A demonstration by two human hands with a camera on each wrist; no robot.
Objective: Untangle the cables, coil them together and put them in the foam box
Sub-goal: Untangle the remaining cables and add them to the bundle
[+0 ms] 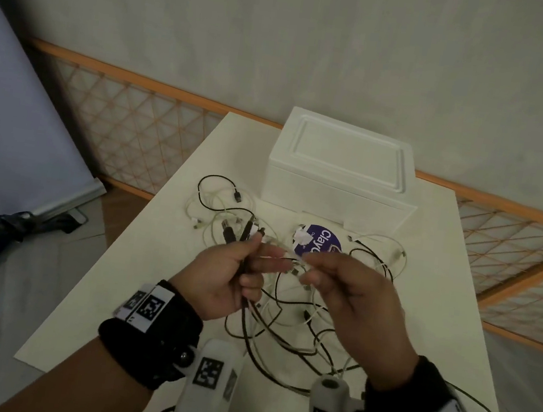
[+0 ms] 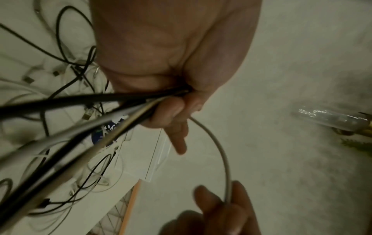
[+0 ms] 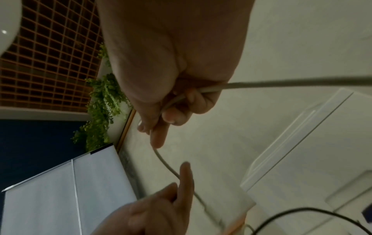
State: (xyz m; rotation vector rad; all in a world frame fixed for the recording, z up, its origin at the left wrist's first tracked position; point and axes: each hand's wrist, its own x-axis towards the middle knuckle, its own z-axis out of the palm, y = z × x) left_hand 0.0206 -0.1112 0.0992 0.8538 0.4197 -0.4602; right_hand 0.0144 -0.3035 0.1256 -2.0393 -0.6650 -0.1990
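The left hand [image 1: 226, 277] curls its fingers [image 2: 171, 114] round a bundle of black and white cables [image 1: 283, 314], plugs poking out above the fist. The right hand [image 1: 351, 296] pinches one thin white cable [image 3: 261, 84] between thumb and bent fingers [image 3: 177, 114]. The wrist views show this cable arcing from one hand to the other; the head view hides that span. The rest of the tangle sprawls over the tabletop [image 1: 114, 289] centre. A closed, smooth white foam box [image 1: 341, 166] sits at the far edge, a round blue label [image 1: 322, 243] before it.
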